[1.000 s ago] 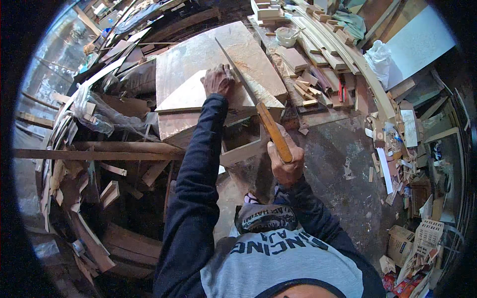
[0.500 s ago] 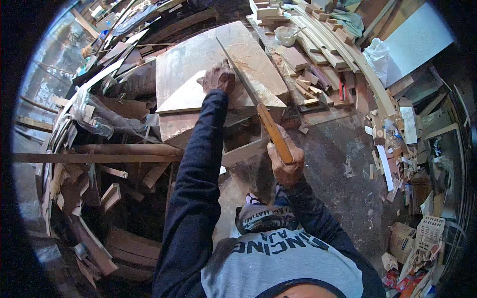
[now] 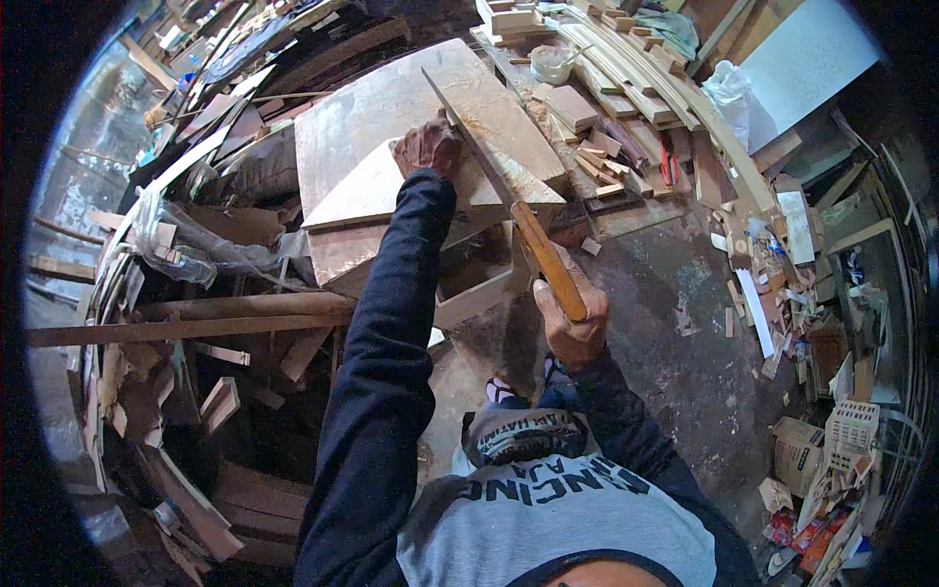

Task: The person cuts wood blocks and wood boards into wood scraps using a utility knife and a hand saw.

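In my right hand (image 3: 575, 318) is the long orange-brown wooden handle of a handsaw (image 3: 544, 256), fingers closed around it. Its thin dark blade, seen nearly edge-on, runs away up and left across a pale wooden board (image 3: 357, 188). Just left of the blade, my left hand (image 3: 427, 149) bears down on this board with bent fingers, holding it. Underneath lies a wide, dusty brown work surface (image 3: 362, 93). Pale sawdust (image 3: 494, 122) is scattered along the blade's right side. Where the teeth meet the wood is too fine to make out.
Right of the work surface lie small wood offcuts (image 3: 602, 171), long pale strips (image 3: 641, 83) and a white tub (image 3: 551, 65). A horizontal wooden beam (image 3: 196, 331) and a scrap heap are at left. More scraps and a cardboard box (image 3: 797, 452) lie at right.
My right hand and the saw have drawn back slightly toward me and to the right. My left hand stays on the board, its fingers looking more curled. The view has shifted a little.
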`<state>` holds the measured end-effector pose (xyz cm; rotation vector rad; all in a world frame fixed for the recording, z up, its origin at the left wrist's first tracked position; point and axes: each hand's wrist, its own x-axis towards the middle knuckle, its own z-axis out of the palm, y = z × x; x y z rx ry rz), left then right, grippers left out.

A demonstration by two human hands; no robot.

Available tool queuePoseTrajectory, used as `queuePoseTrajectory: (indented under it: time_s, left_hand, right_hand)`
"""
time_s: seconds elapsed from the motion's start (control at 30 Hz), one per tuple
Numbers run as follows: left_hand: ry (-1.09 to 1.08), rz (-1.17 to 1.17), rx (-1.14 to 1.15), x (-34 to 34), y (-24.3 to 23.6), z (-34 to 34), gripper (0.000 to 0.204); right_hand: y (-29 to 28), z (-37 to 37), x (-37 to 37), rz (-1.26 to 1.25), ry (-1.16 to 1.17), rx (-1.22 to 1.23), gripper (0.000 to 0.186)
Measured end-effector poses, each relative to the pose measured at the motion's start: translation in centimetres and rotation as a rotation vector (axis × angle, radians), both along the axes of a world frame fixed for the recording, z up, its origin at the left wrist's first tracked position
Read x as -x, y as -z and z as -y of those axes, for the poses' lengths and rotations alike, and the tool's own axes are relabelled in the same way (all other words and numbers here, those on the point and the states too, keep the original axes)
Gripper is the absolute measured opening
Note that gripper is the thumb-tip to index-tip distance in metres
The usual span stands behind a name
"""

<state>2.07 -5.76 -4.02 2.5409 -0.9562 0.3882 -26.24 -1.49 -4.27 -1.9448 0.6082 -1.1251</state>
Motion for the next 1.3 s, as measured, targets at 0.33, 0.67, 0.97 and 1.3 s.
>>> queuePoseTrajectory:
  time_s: [0.33, 0.67, 0.97, 1.3]
  left_hand:
    - [-0.101, -0.127, -0.045, -1.0, 0.5, 0.3, 0.031]
    - [-0.102, -0.006, -0.031, -0.4, 0.1, -0.3, 0.033]
    - [-0.152, 0.027, -0.119, -1.3, 1.0, -0.2, 0.029]
    - [-0.204, -0.141, -0.030, -1.7, 1.7, 0.9, 0.029]
  right_hand:
    - [-2.3, -1.5, 6.2, -0.108, -0.042, -0.114, 0.041]
    - [-2.1, 1.2, 5.5, -0.112, -0.159, -0.191, 0.043]
    - [-1.9, 1.0, 8.7, -0.238, -0.127, -0.027, 0.041]
    - [-2.2, 2.7, 4.0, -0.144, -0.163, -0.299, 0.042]
